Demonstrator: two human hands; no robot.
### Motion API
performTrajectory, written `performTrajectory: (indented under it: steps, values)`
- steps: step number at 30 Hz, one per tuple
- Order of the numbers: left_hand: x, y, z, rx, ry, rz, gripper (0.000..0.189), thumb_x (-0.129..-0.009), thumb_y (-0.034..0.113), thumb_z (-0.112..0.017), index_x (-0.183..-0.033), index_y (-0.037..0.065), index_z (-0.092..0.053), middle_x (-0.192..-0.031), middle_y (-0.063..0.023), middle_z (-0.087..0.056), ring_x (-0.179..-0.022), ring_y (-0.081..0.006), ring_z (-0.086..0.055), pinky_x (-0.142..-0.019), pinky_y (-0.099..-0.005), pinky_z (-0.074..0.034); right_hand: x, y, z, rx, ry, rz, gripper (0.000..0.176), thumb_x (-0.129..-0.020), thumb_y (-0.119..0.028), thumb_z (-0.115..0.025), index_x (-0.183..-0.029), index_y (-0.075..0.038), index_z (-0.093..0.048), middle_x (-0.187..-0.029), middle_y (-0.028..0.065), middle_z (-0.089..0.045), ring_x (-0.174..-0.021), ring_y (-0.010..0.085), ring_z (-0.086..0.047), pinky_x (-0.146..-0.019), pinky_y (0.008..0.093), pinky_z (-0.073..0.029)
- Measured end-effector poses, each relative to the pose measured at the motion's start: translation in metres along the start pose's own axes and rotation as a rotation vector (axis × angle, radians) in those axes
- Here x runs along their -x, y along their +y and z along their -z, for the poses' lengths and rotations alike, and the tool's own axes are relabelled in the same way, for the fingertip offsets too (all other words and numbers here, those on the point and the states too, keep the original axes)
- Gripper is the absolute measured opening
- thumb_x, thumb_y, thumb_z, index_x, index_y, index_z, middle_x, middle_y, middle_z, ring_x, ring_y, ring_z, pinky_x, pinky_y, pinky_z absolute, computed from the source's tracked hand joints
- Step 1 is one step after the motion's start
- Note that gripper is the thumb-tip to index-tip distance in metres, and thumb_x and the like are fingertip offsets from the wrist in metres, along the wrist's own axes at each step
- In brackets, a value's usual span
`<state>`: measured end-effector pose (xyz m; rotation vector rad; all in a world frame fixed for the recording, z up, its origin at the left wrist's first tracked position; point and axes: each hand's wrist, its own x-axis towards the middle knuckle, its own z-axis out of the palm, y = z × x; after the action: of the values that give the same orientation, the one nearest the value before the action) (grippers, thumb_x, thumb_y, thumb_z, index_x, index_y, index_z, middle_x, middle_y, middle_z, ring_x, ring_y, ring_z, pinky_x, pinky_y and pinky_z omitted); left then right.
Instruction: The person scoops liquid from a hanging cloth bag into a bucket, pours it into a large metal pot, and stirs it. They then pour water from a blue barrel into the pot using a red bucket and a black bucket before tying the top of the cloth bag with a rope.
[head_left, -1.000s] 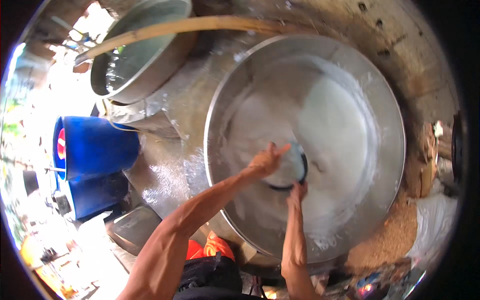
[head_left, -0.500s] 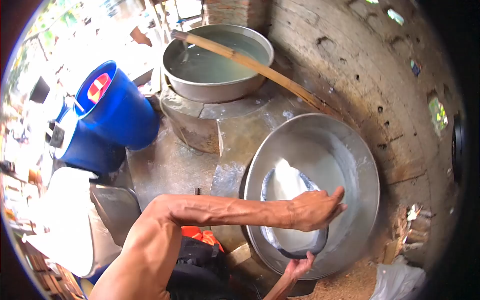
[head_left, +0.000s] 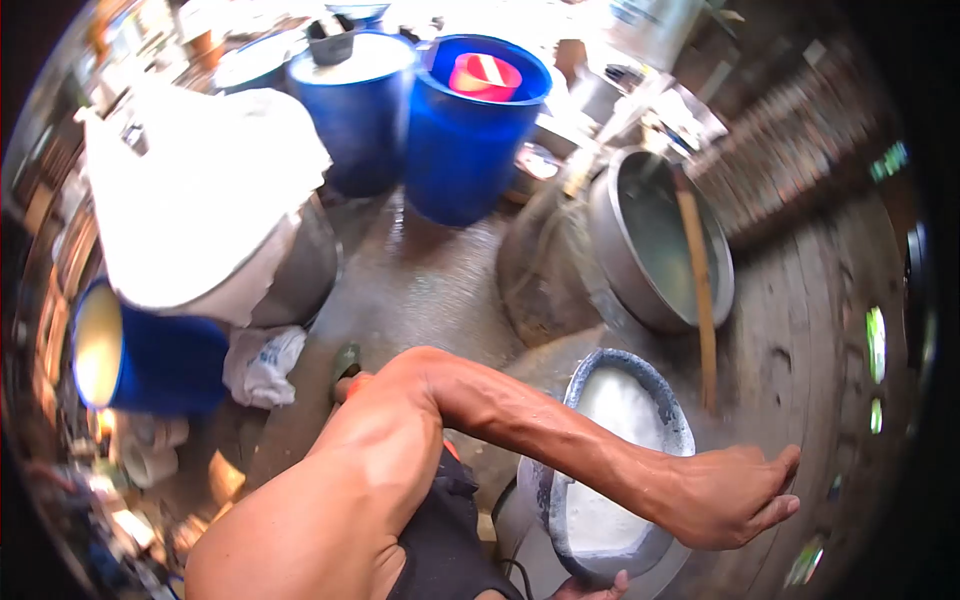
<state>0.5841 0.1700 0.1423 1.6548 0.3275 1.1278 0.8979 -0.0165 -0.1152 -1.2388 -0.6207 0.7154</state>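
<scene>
A grey-rimmed bucket (head_left: 612,400) of white liquid stands tilted in front of me, over the large metal pan (head_left: 512,520). My left forearm crosses above its mouth. Just beyond the bucket's right rim, my left hand (head_left: 728,497) is closed with its fingers curled; what they hold, if anything, is hidden. At the bottom edge of the view, my right hand (head_left: 598,588) grips the bucket's near end and is partly cut off.
A second metal pan (head_left: 725,270) of liquid stands behind, with a wooden pole (head_left: 700,300) across it. Blue barrels (head_left: 465,165) stand at the back, one holding a red container (head_left: 485,78). A white cloth (head_left: 205,200) covers a vessel at left.
The bucket has come up from inside the large pan, with both hands staying beside it. My view has swung left, bringing the blue barrels and white cloth nearer the middle.
</scene>
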Motion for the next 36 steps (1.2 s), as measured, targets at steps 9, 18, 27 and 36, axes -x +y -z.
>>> performTrajectory:
  steps: [9,18,27,36]
  values:
    - [0.145,0.065,0.149,-0.305,0.400,0.074,0.048,-0.104,0.031,-0.042,-0.114,-0.015,-0.039,-0.064,-0.0288,-0.059,-0.070,-0.0516,-0.060,-0.068,-0.0542,-0.049,0.084,0.042,-0.281,-0.274,-0.500,-0.570,0.061,-0.078,-0.030,-0.063,-0.131,-0.003,-0.056,-0.130,0.0125,-0.059,-0.120,0.0306,-0.055,-0.102,0.0453,-0.043]
    - [0.296,0.137,0.308,-0.536,0.935,0.118,0.041,-0.100,0.026,-0.052,-0.116,-0.011,-0.043,-0.064,-0.0254,-0.060,-0.068,-0.0469,-0.064,-0.063,-0.0532,-0.049,0.192,0.073,-0.522,-0.177,-0.952,-0.570,0.047,-0.080,-0.013,-0.062,-0.127,-0.006,-0.055,-0.117,0.0094,-0.063,-0.106,0.0258,-0.062,-0.097,0.0436,-0.047]
    - [0.419,0.173,0.403,-0.842,1.412,-0.061,0.041,-0.099,0.026,-0.057,-0.114,-0.008,-0.039,-0.048,-0.0159,-0.050,-0.041,-0.0320,-0.053,-0.046,-0.0445,-0.038,0.285,0.046,-0.696,0.082,-1.383,-0.283,0.015,-0.081,-0.008,-0.063,-0.095,-0.007,-0.056,-0.080,-0.0017,-0.055,-0.071,0.0091,-0.053,-0.068,0.0229,-0.043]
    - [0.497,0.196,0.424,-0.829,1.694,-0.127,0.032,-0.099,0.020,-0.060,-0.111,0.001,-0.038,-0.079,-0.0102,-0.058,-0.048,-0.0164,-0.057,-0.048,-0.0320,-0.042,0.379,-0.024,-0.772,0.237,-1.501,0.068,0.027,-0.081,-0.012,-0.070,-0.102,0.000,-0.058,-0.094,0.0048,-0.061,-0.085,0.0123,-0.054,-0.086,0.0268,-0.043]
